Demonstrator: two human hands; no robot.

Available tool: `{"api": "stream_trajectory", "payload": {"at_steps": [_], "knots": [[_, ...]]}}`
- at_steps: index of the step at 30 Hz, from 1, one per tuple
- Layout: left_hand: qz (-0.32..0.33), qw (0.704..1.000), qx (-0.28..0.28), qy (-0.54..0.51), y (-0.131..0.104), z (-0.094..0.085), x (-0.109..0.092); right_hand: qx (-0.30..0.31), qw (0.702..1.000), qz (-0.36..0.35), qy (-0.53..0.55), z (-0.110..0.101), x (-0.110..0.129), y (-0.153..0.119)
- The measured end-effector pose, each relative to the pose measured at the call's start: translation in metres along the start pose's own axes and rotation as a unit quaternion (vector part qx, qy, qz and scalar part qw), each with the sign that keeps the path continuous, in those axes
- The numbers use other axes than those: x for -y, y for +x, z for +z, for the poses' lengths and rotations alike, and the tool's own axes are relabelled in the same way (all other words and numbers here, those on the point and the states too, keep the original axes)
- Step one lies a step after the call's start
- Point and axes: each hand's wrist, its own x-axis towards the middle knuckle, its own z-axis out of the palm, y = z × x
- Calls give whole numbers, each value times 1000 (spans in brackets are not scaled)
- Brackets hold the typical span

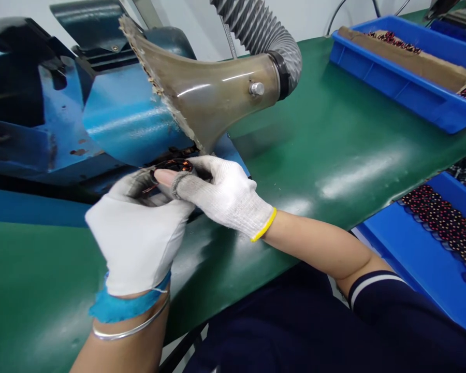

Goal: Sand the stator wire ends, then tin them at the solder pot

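Observation:
Both hands wear white gloves and meet just below the blue machine (135,114). Between their fingers is a small dark, round part with copper wire (180,165), partly covered by the fingers. My left hand (140,233) is closed around its near left side. From the right, my right hand (225,191) grips the same part, its bare thumb tip pressed along the near side. Right above the fingers is the lower edge of a flared, brownish translucent hood (217,83). How the fingertips lie behind the part is hidden.
A ribbed grey hose (264,26) runs up from the hood. On the green table (295,155), a blue tray (396,93) with cardboard and dark parts stands at the back right. Lower right, another blue bin (407,259) holds rows of similar dark parts with coppery dots.

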Motion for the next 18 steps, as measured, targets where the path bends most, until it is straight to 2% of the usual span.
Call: {"api": "stream_trajectory", "payload": {"at_steps": [5,9,13,16,18], "knots": [[-1,999,41,8,4,0,-7,-30,999,-8,-17,-1,4,-2],[-4,999,52,-1,4,3,-6,-63,998,-8,-11,-1,-1,-3],[38,997,45,-42,-8,2,19,-70,997,-6,9,2,-12,-13],[90,996,9,-28,-18,-2,46,-55,998,7,-29,3,-17,-23],[114,993,3,-41,-23,-5,60,-44,997,-12,-64,3,-19,-27]]}}
